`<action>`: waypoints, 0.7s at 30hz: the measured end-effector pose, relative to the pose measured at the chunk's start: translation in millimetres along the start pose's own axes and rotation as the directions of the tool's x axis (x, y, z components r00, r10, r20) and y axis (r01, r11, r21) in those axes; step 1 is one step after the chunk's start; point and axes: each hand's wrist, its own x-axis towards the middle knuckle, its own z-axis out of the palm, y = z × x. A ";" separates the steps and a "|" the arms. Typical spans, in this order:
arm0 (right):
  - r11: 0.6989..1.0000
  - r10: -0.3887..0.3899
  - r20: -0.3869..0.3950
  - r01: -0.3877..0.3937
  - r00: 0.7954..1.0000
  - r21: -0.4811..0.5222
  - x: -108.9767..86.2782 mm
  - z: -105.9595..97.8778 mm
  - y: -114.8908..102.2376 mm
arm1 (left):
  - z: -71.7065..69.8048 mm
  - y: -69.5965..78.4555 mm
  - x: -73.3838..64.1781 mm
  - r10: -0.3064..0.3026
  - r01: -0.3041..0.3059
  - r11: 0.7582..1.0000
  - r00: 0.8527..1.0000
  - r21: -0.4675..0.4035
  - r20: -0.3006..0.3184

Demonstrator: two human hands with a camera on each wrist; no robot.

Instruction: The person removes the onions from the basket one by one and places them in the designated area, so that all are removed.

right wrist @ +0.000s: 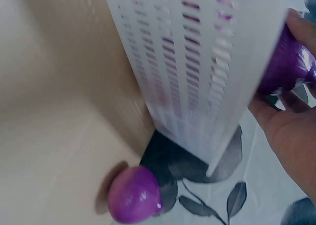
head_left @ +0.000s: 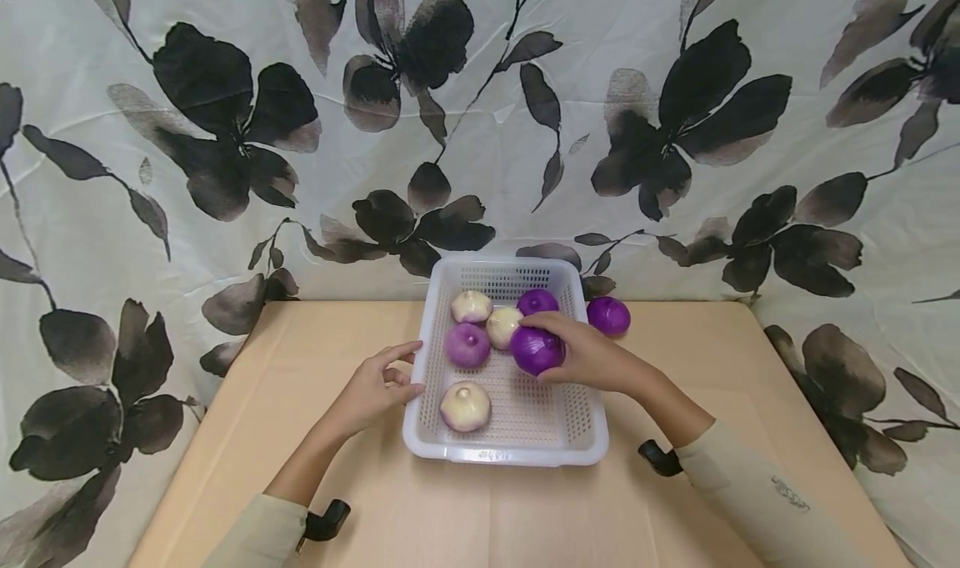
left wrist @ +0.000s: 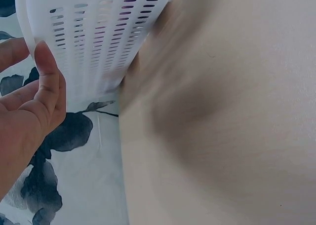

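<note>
My right hand (head_left: pixel 585 353) grips a shiny purple onion (head_left: pixel 537 353) over the right half of a white perforated plastic basket (head_left: pixel 504 453). In the right wrist view, the held onion (right wrist: pixel 289 62) shows beside the basket's rim, between thumb and fingers. My left hand (head_left: pixel 375 389) touches the basket's left rim with its fingertips, thumb and forefinger spread apart along it. Inside the basket lie pale onions (head_left: pixel 465 406) with purplish tinges, a dull purple onion (head_left: pixel 467 345) and a bright purple onion (head_left: pixel 537 301) near the back. Fingers partly hide the held onion's right side.
Another purple onion (head_left: pixel 608 316) rests on the tan tabletop (head_left: pixel 345 485) outside the basket, at its back right; it also shows in the right wrist view. A floral cloth (head_left: pixel 525 134) hangs behind the table. Each wrist carries a black strapped device (head_left: pixel 327 520).
</note>
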 end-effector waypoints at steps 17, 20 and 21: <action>0.996 0.085 -0.217 -0.084 0.972 0.015 -26.5 -60.4 28.1 | -0.2 -0.8 0.6 -0.002 0.002 1.000 1.000 -0.012 0.010; 0.992 0.125 -0.249 -0.122 0.960 0.027 -30.5 -66.8 36.4 | -0.8 -2.1 -0.3 -0.002 0.002 1.000 1.000 -0.010 0.006; 0.991 0.136 -0.259 -0.132 0.956 0.034 -31.7 -68.7 39.8 | -1.0 -2.5 -0.6 -0.002 0.002 1.000 1.000 -0.011 0.007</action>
